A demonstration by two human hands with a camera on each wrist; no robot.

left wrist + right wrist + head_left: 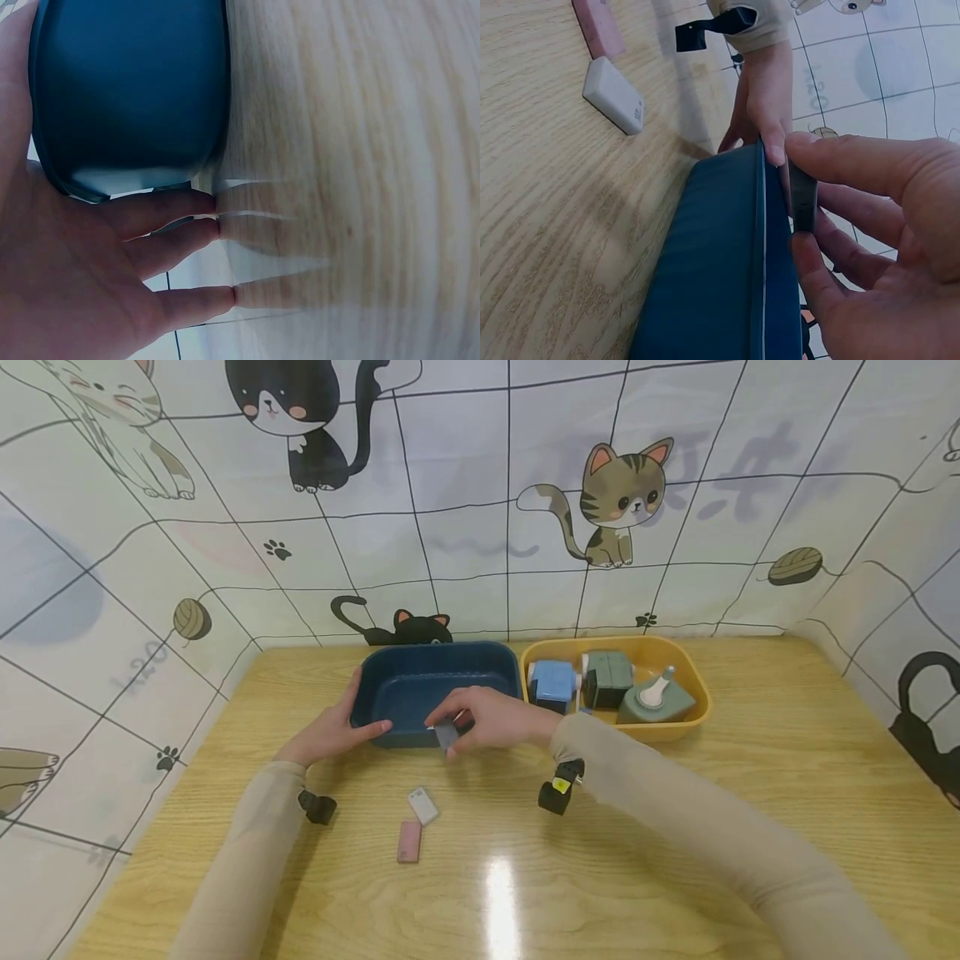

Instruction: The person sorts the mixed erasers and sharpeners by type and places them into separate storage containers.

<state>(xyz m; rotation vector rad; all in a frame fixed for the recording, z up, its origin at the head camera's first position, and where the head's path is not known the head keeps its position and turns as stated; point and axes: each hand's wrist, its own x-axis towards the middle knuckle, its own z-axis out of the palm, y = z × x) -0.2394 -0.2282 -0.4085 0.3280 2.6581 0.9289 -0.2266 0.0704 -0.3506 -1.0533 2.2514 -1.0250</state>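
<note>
A dark blue plastic bin (405,685) stands at the back of the wooden table. At its left end is my left hand (330,732), the thumb over the near rim. In the left wrist view that hand's fingers (169,244) extend straight past the bin's end, tips at the tabletop. My right hand (487,718) pinches a small grey eraser (446,734) between thumb and fingertips, over the bin's near rim. The right wrist view shows the grey eraser (803,199) edge-on beside the rim. A white eraser (423,806) and a pink eraser (408,842) lie on the table in front.
Against the bin's right side stands a yellow bin (693,681). It holds a blue block-shaped object (553,683), a grey-green one (609,677) and a grey-green object with a white nozzle (660,700). A cat-patterned sheet (465,552) hangs behind the table.
</note>
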